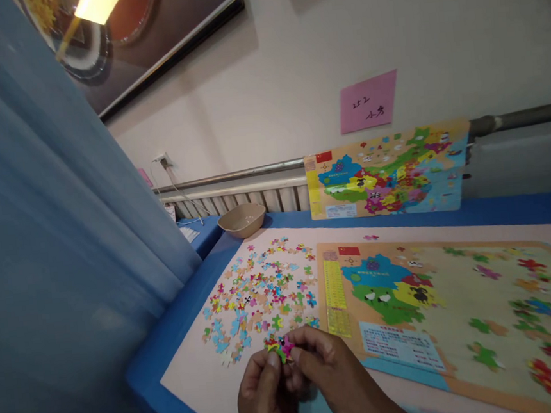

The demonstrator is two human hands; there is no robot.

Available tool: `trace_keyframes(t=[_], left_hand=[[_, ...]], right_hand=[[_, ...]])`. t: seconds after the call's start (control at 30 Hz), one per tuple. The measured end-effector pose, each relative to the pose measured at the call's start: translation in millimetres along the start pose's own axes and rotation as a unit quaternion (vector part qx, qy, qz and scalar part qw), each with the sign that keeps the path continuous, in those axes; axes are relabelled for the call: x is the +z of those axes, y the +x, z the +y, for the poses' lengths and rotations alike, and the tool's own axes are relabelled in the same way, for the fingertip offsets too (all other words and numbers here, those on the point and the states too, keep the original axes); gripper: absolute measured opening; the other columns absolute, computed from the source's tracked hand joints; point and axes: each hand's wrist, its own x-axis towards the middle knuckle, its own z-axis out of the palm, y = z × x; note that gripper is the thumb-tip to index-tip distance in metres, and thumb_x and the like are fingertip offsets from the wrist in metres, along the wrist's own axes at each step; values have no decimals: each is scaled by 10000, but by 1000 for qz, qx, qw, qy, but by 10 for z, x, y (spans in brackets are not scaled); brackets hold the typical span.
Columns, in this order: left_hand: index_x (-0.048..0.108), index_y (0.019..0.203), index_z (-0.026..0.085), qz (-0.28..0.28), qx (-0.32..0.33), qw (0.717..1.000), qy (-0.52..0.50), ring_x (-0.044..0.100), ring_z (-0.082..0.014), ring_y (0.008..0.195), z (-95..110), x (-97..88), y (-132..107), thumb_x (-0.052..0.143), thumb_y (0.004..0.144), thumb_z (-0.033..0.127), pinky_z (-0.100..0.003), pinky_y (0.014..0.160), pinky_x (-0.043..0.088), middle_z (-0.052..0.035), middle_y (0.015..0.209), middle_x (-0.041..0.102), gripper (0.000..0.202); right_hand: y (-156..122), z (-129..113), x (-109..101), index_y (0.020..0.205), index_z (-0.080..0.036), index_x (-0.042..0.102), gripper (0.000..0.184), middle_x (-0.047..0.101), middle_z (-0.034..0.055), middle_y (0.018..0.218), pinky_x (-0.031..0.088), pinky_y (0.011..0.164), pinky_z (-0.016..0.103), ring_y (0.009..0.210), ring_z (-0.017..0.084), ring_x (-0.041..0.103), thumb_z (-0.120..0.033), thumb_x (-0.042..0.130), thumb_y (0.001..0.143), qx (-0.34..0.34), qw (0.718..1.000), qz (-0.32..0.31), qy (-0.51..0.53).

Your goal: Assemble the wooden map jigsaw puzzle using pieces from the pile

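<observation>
My left hand [262,397] and my right hand [329,370] meet at the near edge of the table, and their fingertips pinch small colourful puzzle pieces [279,348] between them. Just beyond lies a scatter of several loose puzzle pieces [262,292] on the pale mat. To the right lies the puzzle board [462,306], a map partly filled at its left side with blue, green and yellow pieces.
A beige bowl [242,220] stands at the far end of the mat. A finished reference map [388,172] leans against the wall rail. A pink note [368,101] hangs on the wall. A blue curtain [51,239] fills the left.
</observation>
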Motion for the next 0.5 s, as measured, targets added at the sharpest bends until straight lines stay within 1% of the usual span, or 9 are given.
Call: trace_keyframes(t=[0.13,0.23,0.33,0.4,0.5], left_hand=[[678,656,186,-10,5,1000,-7,522,-113,514,-7,-19,13,987,583,435,-219,519,427,12,564,597,404],[667,651,179,-27,1,1000,7,537,-128,530,-31,-88,51,972,611,449,-233,533,446,0,565,597,409],[684,691,184,-36,5,999,9,548,-138,540,-46,-135,76,953,648,447,-243,555,463,-8,566,606,379],[689,711,190,-31,9,999,3,550,-131,546,-41,-129,72,941,674,438,-234,567,467,-3,575,607,355],[684,696,184,-28,2,1000,10,553,-125,550,-24,-89,46,962,638,439,-224,573,473,-2,573,604,382]], right_hand=[[0,-19,-9,845,-182,520,356,575,-12,609,414,587,266,569,132,525,-525,601,800,-8,1000,-5,-11],[7,-30,-11,835,-184,531,370,572,-13,590,399,571,271,546,135,512,-547,600,807,-7,1000,-4,-16],[11,-27,-14,835,-184,539,364,578,-10,591,400,578,275,554,140,517,-544,590,824,-16,999,-5,-29],[12,-18,-22,849,-181,546,355,587,-6,599,401,585,276,567,143,524,-535,573,849,-22,999,-9,-35],[13,8,-45,876,-179,562,349,589,-6,602,405,589,273,584,150,542,-528,558,872,-25,999,-10,-41]])
